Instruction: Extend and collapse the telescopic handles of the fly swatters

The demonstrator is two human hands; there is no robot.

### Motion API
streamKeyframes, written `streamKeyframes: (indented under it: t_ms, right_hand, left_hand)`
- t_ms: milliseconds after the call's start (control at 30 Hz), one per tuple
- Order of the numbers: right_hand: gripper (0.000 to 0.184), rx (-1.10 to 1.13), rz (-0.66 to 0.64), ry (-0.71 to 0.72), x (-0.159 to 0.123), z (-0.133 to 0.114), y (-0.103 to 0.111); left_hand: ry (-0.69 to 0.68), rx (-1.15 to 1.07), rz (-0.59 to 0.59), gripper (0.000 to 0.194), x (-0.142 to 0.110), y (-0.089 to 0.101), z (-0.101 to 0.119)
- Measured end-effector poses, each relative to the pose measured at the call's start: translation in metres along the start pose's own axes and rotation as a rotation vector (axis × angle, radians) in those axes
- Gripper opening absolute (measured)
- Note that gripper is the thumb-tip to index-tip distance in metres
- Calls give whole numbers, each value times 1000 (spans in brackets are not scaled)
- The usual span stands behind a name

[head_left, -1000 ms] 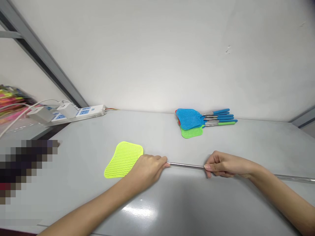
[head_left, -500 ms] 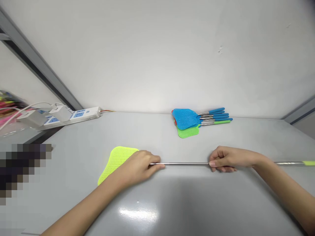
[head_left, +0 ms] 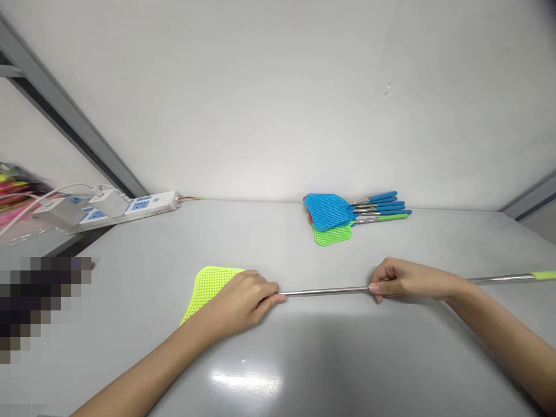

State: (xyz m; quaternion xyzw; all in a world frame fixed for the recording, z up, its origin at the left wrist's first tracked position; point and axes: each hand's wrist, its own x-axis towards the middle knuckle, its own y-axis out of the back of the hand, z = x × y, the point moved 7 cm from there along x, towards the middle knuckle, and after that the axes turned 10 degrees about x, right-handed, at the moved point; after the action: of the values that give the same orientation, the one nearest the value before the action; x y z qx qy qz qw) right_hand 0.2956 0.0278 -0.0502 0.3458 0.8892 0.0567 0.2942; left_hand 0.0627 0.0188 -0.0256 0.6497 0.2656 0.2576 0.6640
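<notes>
A yellow-green fly swatter (head_left: 212, 285) with a long, extended metal telescopic rod lies across the table. My left hand (head_left: 247, 298) is closed around the rod close to the mesh head and covers part of that head. Farther along, my right hand (head_left: 402, 281) pinches the rod between thumb and fingers. Bare rod shows between the two hands. Beyond my right wrist the rod runs on to a yellow-green grip (head_left: 544, 275), cut off by the right edge of the view.
Against the wall lies a stack of fly swatters (head_left: 329, 211), mostly blue with a green one underneath, their rods short. A white power strip (head_left: 152, 202) with plugged-in adapters sits at the back left. Colourful bagged items (head_left: 21, 194) lie at far left on the grey table (head_left: 260, 237).
The rod has tilted slightly, its grip end now higher in the view. My left hand and the swatter head sit a little lower. Both hands keep their hold.
</notes>
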Motion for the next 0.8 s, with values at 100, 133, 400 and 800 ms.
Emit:
streamKeyframes:
  t_ms: [100,133,400,800]
  right_hand:
    - [42,14,11,-1,2,1,-2]
    - [41,29,5,-5,3,1,-4]
    - [38,111,-34,-36,6,2,-16]
    - [40,97,-21,-46,9,-3,-28]
  left_hand:
    - [-2,10,-2,41,-1,-1,0]
    - [-4,10,2,40,-1,-2,0]
    - [-36,20,47,42,-3,-2,9]
    - [-67,43,75,41,-1,0,26]
